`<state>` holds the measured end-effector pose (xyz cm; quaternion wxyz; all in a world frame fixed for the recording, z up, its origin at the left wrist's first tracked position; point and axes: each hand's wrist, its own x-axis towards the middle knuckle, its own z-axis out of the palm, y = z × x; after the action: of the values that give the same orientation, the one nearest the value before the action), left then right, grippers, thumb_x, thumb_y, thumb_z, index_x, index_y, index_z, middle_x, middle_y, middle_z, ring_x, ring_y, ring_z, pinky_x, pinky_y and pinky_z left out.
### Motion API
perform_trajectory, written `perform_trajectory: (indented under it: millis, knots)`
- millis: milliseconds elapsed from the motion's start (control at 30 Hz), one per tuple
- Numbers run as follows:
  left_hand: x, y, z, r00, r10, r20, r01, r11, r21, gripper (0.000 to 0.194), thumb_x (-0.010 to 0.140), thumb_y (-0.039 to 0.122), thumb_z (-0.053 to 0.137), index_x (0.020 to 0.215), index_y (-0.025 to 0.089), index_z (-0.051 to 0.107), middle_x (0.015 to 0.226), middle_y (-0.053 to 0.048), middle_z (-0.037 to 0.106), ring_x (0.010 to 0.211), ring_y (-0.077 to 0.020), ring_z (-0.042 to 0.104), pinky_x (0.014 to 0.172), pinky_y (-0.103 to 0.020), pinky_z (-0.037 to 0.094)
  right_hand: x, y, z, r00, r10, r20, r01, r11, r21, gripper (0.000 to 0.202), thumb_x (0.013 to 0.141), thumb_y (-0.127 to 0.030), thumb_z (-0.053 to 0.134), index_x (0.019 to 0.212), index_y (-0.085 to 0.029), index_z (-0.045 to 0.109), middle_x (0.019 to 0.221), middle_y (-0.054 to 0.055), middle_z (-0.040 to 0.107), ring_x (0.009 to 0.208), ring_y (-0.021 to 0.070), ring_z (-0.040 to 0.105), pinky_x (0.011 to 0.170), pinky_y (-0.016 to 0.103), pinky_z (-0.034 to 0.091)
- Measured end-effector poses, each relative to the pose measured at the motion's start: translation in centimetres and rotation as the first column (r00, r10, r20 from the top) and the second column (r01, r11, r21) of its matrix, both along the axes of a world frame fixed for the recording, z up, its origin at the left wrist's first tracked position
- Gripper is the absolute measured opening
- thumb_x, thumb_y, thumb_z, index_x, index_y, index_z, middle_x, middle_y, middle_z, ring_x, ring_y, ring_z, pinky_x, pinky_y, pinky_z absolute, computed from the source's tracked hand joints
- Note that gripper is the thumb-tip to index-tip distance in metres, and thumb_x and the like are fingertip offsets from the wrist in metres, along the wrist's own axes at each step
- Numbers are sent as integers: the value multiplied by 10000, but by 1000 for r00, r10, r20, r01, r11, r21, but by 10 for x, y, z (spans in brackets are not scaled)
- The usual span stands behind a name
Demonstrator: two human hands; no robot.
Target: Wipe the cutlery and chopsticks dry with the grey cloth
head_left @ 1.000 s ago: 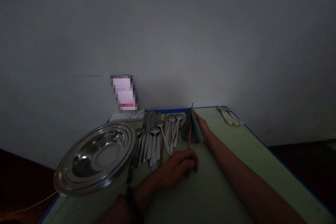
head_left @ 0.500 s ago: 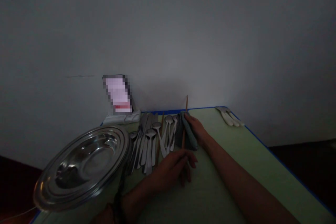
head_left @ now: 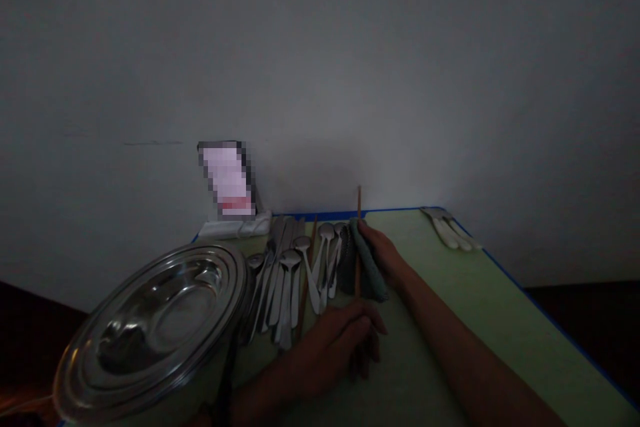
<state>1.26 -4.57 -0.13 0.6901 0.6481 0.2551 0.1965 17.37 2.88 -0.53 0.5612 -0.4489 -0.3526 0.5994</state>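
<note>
A thin wooden chopstick stands roughly upright in the picture, its tip above the table's back edge. My right hand is closed on a grey-green cloth, which is folded around the chopstick's upper part. Below it, my left hand has its fingers curled at the chopstick's lower end. That end is hidden behind the hand, and the grip shows only in part. Left of the cloth lie several metal spoons with their bowls toward the wall, beside some knives and another wooden stick.
A large round shiny metal dish takes up the table's left side. Behind it a phone with a blurred screen leans on the wall above a white object. White-handled cutlery lies by the right edge of the green table.
The view has shifted slightly, so the tabletop things sit a little lower. Both hands appear a bit lower, still at the chopstick and cloth.
</note>
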Motion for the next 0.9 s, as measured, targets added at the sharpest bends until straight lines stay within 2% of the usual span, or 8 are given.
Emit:
perform_trajectory:
  millis: [67, 167, 300, 400, 500, 633, 733, 900]
  knots:
    - [0, 0, 1, 1000, 0, -24, 1, 999, 32, 286, 928, 332, 328, 888, 143, 539, 680, -7, 562, 505, -77, 505, 459, -171, 388, 1, 0, 0, 998, 19, 54, -20, 1000, 21, 408, 708, -530, 612, 845, -154, 690, 730, 37, 710, 742, 193, 641, 680, 277, 481]
    - [2, 0, 1, 999, 46, -10, -45, 998, 49, 293, 926, 339, 322, 901, 141, 537, 677, -8, 556, 497, -82, 495, 452, -178, 391, 1, 1, -1, 990, -21, 140, 17, 999, 31, 399, 732, -528, 587, 848, -163, 699, 724, 29, 710, 705, 179, 636, 699, 274, 469]
    - [2, 2, 0, 997, 78, 4, -78, 997, 22, 235, 892, 286, 351, 927, 139, 531, 681, -7, 550, 486, -86, 483, 424, -180, 379, 1, 2, -1, 977, -54, 206, 43, 997, 58, 413, 748, -542, 558, 869, -175, 705, 695, 16, 705, 661, 171, 627, 711, 277, 455]
    - [0, 3, 0, 999, 5, 36, -3, 999, -35, 193, 832, 178, 366, 919, 143, 535, 709, -13, 561, 551, -98, 517, 457, -179, 395, 1, 1, 0, 979, -49, 197, 38, 997, 62, 431, 733, -554, 567, 873, -170, 706, 692, 17, 703, 652, 173, 623, 712, 285, 449]
    - [-3, 4, 1, 999, -53, 13, 53, 998, -13, 212, 820, 134, 358, 899, 137, 555, 737, -21, 575, 590, -97, 526, 493, -185, 394, 2, 1, 1, 983, -29, 183, 15, 997, 75, 415, 722, -543, 588, 858, -170, 708, 715, 19, 707, 662, 168, 623, 726, 280, 449]
    - [-4, 3, 2, 998, -41, 45, 42, 999, -4, 181, 861, 177, 367, 893, 141, 541, 734, -18, 572, 584, -98, 522, 507, -200, 403, 3, 3, -1, 992, -73, 102, 71, 997, 16, 390, 735, -517, 591, 861, -164, 700, 701, 24, 705, 655, 169, 624, 708, 280, 465]
    - [-3, 2, -2, 993, -22, 117, 27, 999, -45, 184, 887, 221, 364, 970, 147, 511, 758, -26, 573, 587, -104, 536, 489, -198, 419, 3, 4, -2, 994, -100, 51, 102, 994, -37, 378, 758, -494, 574, 879, -156, 692, 684, 32, 702, 623, 175, 623, 667, 293, 482]
    - [1, 2, -9, 994, 32, 102, -31, 999, -5, 239, 927, 334, 350, 1012, 156, 484, 744, -20, 564, 572, -101, 542, 452, -179, 424, 3, 4, -4, 996, -90, 4, 90, 996, -27, 358, 757, -483, 580, 900, -172, 684, 704, 26, 705, 642, 174, 631, 657, 284, 492]
